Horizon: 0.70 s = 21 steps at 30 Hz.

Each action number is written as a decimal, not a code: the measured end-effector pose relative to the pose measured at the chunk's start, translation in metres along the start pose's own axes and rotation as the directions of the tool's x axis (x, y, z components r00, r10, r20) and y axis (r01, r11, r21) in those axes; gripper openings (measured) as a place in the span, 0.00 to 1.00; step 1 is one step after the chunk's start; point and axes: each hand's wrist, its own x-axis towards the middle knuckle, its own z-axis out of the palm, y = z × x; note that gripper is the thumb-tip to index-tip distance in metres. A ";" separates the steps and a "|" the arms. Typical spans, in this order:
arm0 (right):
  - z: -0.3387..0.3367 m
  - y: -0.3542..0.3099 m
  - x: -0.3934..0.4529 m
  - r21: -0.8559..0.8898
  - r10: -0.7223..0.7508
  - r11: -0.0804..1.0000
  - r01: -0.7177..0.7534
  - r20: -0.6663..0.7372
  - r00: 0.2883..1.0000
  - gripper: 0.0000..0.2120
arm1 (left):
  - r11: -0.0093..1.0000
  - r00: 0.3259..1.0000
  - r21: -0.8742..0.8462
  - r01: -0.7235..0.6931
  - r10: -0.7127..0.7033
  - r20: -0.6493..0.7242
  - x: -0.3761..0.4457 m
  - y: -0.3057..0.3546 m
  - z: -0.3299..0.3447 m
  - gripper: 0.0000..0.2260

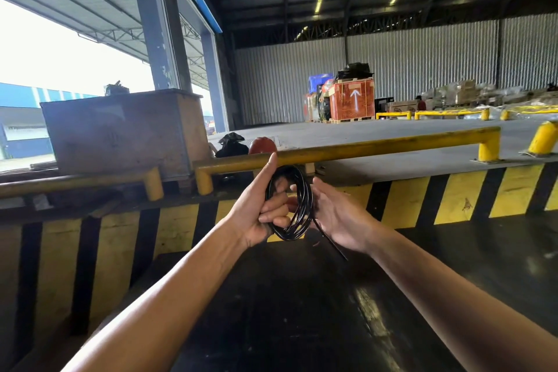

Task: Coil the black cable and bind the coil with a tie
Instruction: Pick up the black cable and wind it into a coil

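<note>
Two bare arms reach out in front, and between them is the black cable (pixel 297 205), already wound into a small round coil held up in the air, out in front of the chest. The left hand (pixel 262 205) is wrapped shut around the left side of the coil, fingers curled tight through the loops and thumb sticking up. The right hand (pixel 335 214) is open, with its fingers resting against the right side of the coil, and one loose tail (pixel 330 241) of cable hangs down past its palm. It looks like the winding is almost done and only that tail is left. To do this well, the left hand should keep squeezing so the loops stay the same size, while the right hand lays the tail flat on top, with no twist. I can't see a tie anywhere; it may be hidden or too small to spot. The cable is shiny, smooth and bendy. Below is a dark, glossy floor. Behind the hands is a low wall (pixel 422 199) with yellow and black stripes, then a round yellow rail (pixel 377 145) with chipped paint. Far back sit an orange crate (pixel 351 99) and a ridged metal wall.
</note>
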 end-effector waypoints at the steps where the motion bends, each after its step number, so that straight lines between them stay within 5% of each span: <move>1: 0.004 -0.002 -0.002 0.016 -0.009 1.000 0.009 0.008 1.000 0.26 | 1.000 1.000 0.001 0.001 -0.001 -0.003 -0.001 0.000 0.001 0.23; 4: 0.015 0.001 -0.004 -0.064 -0.072 0.995 0.070 -0.018 0.997 0.29 | 1.000 1.000 0.011 0.003 -0.003 0.011 -0.004 0.003 0.006 0.24; 9: 0.021 -0.002 -0.014 -0.161 -0.120 0.980 0.116 -0.016 0.993 0.18 | 0.999 0.995 0.004 0.046 -0.046 0.089 -0.013 0.007 0.012 0.26; 13: 0.028 -0.004 -0.017 -0.365 -0.194 0.922 0.132 -0.138 0.971 0.14 | 0.995 0.996 0.089 -0.038 0.044 -0.072 -0.016 0.006 0.014 0.26; 18: 0.031 -0.027 -0.026 -0.784 -0.418 0.606 0.137 -0.167 0.893 0.14 | 0.927 0.960 0.320 -0.193 0.246 -0.132 -0.019 -0.007 0.014 0.22; 21: 0.029 -0.035 -0.033 -0.908 -0.335 0.412 0.081 -0.068 0.940 0.09 | 0.769 0.956 0.615 -0.173 0.282 -0.084 -0.027 -0.010 0.013 0.30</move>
